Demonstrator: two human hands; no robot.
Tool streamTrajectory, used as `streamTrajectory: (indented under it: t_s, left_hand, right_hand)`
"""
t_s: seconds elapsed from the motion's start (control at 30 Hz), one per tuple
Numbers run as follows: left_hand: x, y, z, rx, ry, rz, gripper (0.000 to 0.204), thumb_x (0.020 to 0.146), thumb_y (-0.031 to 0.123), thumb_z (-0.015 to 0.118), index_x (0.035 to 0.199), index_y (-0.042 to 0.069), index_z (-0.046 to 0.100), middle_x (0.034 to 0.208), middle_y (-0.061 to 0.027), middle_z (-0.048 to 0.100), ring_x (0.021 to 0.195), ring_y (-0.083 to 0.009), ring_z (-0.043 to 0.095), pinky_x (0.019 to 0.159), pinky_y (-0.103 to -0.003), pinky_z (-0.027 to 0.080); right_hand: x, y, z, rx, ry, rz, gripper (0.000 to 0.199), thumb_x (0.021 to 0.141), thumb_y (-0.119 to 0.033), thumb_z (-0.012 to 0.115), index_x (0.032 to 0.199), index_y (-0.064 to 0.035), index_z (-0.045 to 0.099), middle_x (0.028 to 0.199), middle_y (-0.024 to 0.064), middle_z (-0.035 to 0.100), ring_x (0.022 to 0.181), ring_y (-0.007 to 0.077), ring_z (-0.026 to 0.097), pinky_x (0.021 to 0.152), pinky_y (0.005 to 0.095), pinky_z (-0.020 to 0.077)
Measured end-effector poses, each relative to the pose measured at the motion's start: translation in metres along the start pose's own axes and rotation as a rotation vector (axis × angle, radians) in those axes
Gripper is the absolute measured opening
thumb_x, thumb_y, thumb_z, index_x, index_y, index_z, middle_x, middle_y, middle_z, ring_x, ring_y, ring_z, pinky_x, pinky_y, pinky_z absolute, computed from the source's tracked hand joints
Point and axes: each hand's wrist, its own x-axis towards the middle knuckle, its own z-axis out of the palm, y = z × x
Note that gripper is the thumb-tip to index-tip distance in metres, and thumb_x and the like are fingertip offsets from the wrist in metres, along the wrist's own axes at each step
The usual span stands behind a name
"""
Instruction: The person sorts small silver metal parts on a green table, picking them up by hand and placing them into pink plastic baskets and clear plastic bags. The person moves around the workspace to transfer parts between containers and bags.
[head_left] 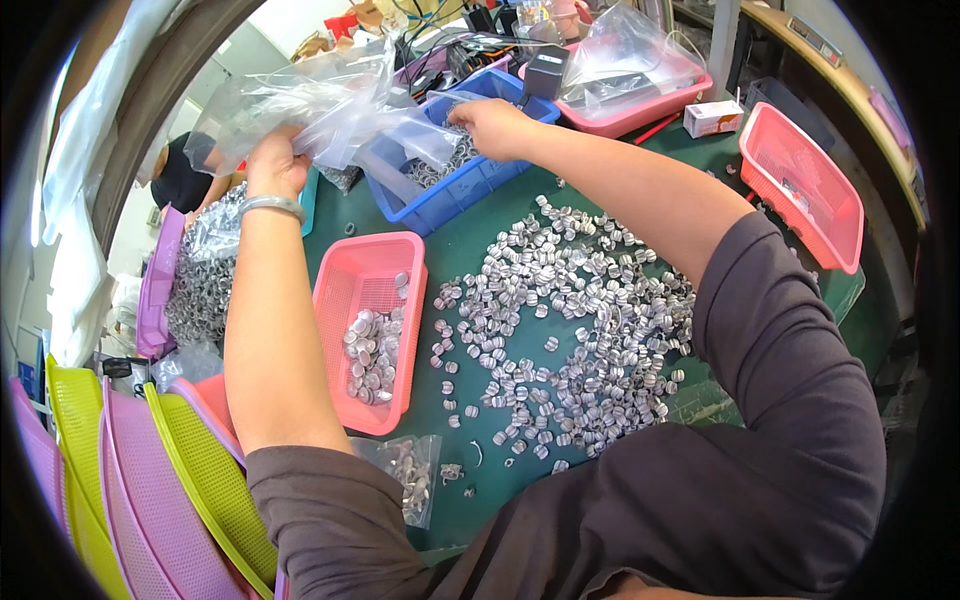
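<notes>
Clear plastic bag (340,110) held near 11 o'clock, beside a blue bin (470,190)

The bag is clasped at its left end by the left hand (277,168), whose grip is closed on the film; its long axis is laid roughly from 9 to 3 o'clock, and its right end is draped over the bin. The right hand (492,128) is placed at the bin, fingers curled; whether film or metal rings (452,163) are held by that grip cannot be told. Some rings are veiled by the film.

At 8 o'clock, yellow-green and purple baskets (215,480) are stacked; at 9, a purple tray (160,280) is heaped with metal parts (205,285). Silver discs (372,355) are contained in a pink basket (418,290) nearer the centre. Striped silver pieces (610,345) are spread from the centre toward 4. At 2, a white box (713,118) is seen.

The surface (450,250) is green. Beyond it, another person (188,170) is partly seen at 10, and a grey post (724,45) between 1 and 2.
</notes>
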Motion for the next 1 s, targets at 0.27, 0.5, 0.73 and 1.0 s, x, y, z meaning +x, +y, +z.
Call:
streamTrajectory:
  t_s: [0.27, 0.5, 0.73, 1.0]
  left_hand:
    - [-0.038, 0.027, -0.008, 0.027, -0.016, -0.031, 0.022, 0.078, 0.001, 0.049, 0.099, -0.004, 0.044, 0.098, -0.0157, 0.050, 0.086, -0.0266, 0.053, 0.074, -0.037, 0.048]
    - [-0.034, 0.005, -0.078, 0.051, 0.068, -0.169, 0.024, 0.076, 0.001, 0.048, 0.100, -0.002, 0.047, 0.094, -0.0150, 0.053, 0.083, -0.0289, 0.055, 0.069, -0.041, 0.048]
    - [-0.055, -0.044, -0.116, 0.155, 0.129, -0.438, 0.026, 0.070, -0.004, 0.053, 0.097, -0.004, 0.050, 0.096, -0.0161, 0.055, 0.087, -0.0291, 0.055, 0.074, -0.041, 0.047]
    - [-0.058, -0.062, -0.119, 0.225, 0.108, -0.479, 0.025, 0.072, 0.000, 0.054, 0.096, -0.007, 0.051, 0.099, -0.0182, 0.055, 0.090, -0.0294, 0.054, 0.080, -0.042, 0.044]
  right_hand:
    - [-0.002, -0.005, -0.005, 0.291, -0.013, 0.237, 0.027, 0.080, -0.007, 0.046, 0.105, -0.0025, 0.055, 0.099, 0.0133, 0.058, 0.093, 0.0227, 0.055, 0.081, 0.0314, 0.0420]
    - [0.024, -0.026, 0.029, 0.238, -0.111, 0.357, 0.042, 0.070, -0.019, 0.062, 0.105, 0.0026, 0.053, 0.100, 0.0171, 0.057, 0.086, 0.0253, 0.057, 0.074, 0.0328, 0.0453]
    - [0.058, -0.019, 0.073, 0.117, -0.056, 0.485, 0.025, 0.064, -0.018, 0.068, 0.078, 0.0029, 0.062, 0.073, 0.0132, 0.061, 0.058, 0.0191, 0.058, 0.052, 0.0315, 0.0455]
    - [0.043, -0.001, 0.003, 0.963, 0.034, 0.239, 0.017, 0.071, -0.012, 0.059, 0.084, -0.0014, 0.057, 0.078, 0.0059, 0.059, 0.065, 0.0142, 0.054, 0.055, 0.0266, 0.0446]
